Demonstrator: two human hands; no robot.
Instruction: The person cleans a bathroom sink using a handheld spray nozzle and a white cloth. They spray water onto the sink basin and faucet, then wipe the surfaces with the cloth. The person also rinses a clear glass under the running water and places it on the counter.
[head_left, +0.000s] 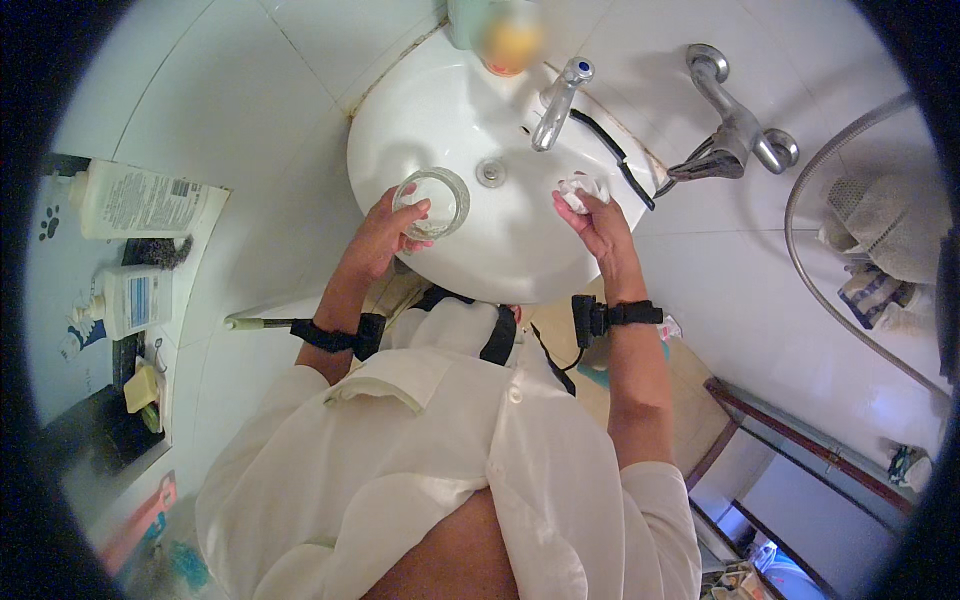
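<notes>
My left hand (390, 232) grips a round clear glass bowl or jar (459, 206) by its near left side, the thumb over its rim. It is tilted above the left part of a white washbasin (510, 262). Over the basin's right side, my right hand (592, 214) holds a crumpled white wad (576, 187), tissue or cloth, between thumb and fingers. The two hands are apart, with the metal drain (491, 172) showing between and beyond them. A chrome tap (556, 109) stands at the basin's back edge.
A blurred orange item (510, 41) stands behind the basin. A black strip (611, 154) lies along the right rim. To the right are a wall mixer (727, 135) and a metal shower hose (799, 232). Bottles (139, 300) stand on the left shelf, beside a brush.
</notes>
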